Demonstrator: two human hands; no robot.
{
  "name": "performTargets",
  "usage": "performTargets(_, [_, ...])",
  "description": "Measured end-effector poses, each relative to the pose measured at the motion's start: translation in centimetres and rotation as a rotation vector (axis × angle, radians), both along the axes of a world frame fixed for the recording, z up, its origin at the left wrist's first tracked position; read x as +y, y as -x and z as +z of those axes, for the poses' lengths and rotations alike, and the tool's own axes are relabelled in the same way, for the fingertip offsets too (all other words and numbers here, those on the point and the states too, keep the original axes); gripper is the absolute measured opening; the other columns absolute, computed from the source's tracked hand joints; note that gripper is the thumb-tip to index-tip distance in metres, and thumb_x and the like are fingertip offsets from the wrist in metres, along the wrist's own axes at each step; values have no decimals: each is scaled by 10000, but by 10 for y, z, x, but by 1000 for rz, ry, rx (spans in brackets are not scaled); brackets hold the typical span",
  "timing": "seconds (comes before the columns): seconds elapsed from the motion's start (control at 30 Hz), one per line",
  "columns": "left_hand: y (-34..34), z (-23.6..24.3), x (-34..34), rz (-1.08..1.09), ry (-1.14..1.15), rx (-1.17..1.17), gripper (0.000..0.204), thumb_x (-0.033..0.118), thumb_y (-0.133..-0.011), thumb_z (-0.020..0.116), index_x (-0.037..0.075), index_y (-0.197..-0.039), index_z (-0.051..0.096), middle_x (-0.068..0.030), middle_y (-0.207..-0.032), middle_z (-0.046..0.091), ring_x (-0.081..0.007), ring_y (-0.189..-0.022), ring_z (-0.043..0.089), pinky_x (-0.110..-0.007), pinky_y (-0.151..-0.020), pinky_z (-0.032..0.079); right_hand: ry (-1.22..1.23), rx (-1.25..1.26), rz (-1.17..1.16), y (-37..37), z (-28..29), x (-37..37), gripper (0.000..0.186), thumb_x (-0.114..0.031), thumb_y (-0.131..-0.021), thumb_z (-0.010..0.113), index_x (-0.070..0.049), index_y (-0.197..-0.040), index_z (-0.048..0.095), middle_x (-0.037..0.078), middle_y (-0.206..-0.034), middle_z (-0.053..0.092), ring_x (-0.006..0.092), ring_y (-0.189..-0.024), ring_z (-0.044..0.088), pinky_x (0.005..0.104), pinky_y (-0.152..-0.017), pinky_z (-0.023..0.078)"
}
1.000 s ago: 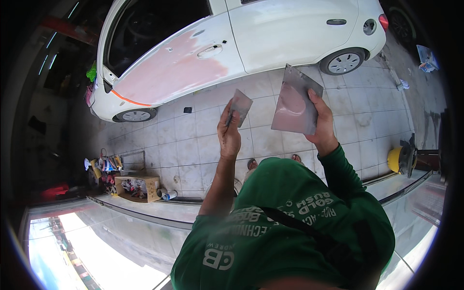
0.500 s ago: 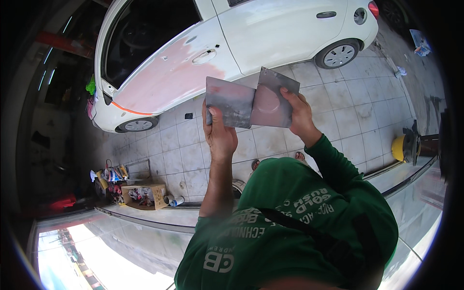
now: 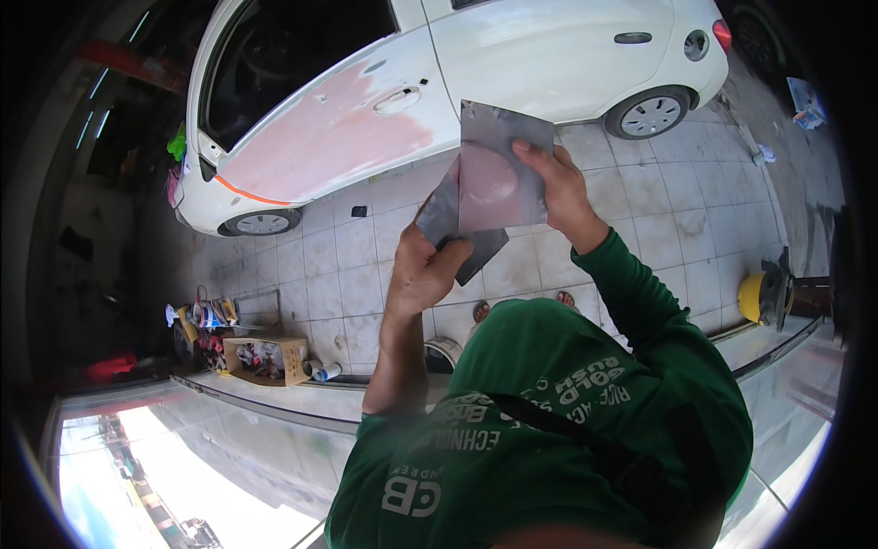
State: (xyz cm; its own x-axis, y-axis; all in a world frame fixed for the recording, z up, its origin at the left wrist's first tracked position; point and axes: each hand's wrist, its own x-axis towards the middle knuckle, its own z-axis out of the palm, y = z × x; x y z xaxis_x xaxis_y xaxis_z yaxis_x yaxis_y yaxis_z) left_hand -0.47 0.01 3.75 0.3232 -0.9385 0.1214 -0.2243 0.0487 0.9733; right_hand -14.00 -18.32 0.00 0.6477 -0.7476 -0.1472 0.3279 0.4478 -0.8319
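Note:
My right hand [image 3: 565, 190] grips a flat grey square plate [image 3: 502, 124] by its right side, thumb on top, with a smear of pale pink paste [image 3: 492, 188] on its face. My left hand [image 3: 422, 276] is closed on a second grey plate [image 3: 439, 203], tilted beneath and beside the first; a dark lower part [image 3: 483, 252] of what it holds shows below the thumb. The two plates touch or overlap at the left edge of the right one; exactly how is unclear.
A white car [image 3: 549, 55] with a pink-patched front door [image 3: 329, 146] stands beyond my hands on a tiled floor [image 3: 320, 302]. A cardboard box [image 3: 294, 361] of mixed items lies at lower left, a yellow object [image 3: 753, 298] at right, a small black piece [image 3: 359, 210] near the car.
The right plate has moved left and over the left one. My left hand has moved down slightly and turned, tilting its plate from face-up to under the right plate's edge.

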Motion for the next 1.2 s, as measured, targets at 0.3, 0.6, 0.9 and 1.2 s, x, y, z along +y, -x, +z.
performTargets(0.3, [-19, -24, 4, -107, -274, 39, 468, -38, -830, 537, -33, -1290, 622, -38, -983, 681, -130, -901, 591, -293, -824, 499, -32, -152, 9, -12, -1, -15, 481, -324, -990, 677, 19, -1322, 613, 111, -1205, 682, 189, -1055, 676, 334, -910, 561])
performTargets(0.6, [-57, 17, -23, 248, 472, 815, 358, 58, -995, 569, -18, -1345, 582, -148, -1280, 676, -302, -1195, 669, -463, -1045, 550, -454, -312, 193, 13, -26, 6, 467, -294, -1031, 611, -3, -1391, 555, 146, -1280, 680, 279, -1156, 675, 428, -1015, 543])
performTargets(0.9, [-34, -24, -63, 209, 398, 1128, 373, 133, -1009, 618, 15, -1361, 578, -103, -1310, 674, -276, -1204, 650, -421, -1031, 516, -731, -480, 510, -6, -30, 45, 458, -254, -1017, 624, -27, -1406, 540, 132, -1280, 667, 264, -1154, 664, 437, -1013, 534])
performTargets(1.2, [-55, -87, -9, 363, 435, 974, 369, 31, -988, 563, 14, -1355, 591, -125, -1315, 668, -300, -1236, 635, -489, -1090, 501, -370, -356, 212, 11, -27, 16, 493, -325, -1059, 572, 4, -1424, 527, 129, -1309, 661, 243, -1136, 671, 391, -1005, 538])
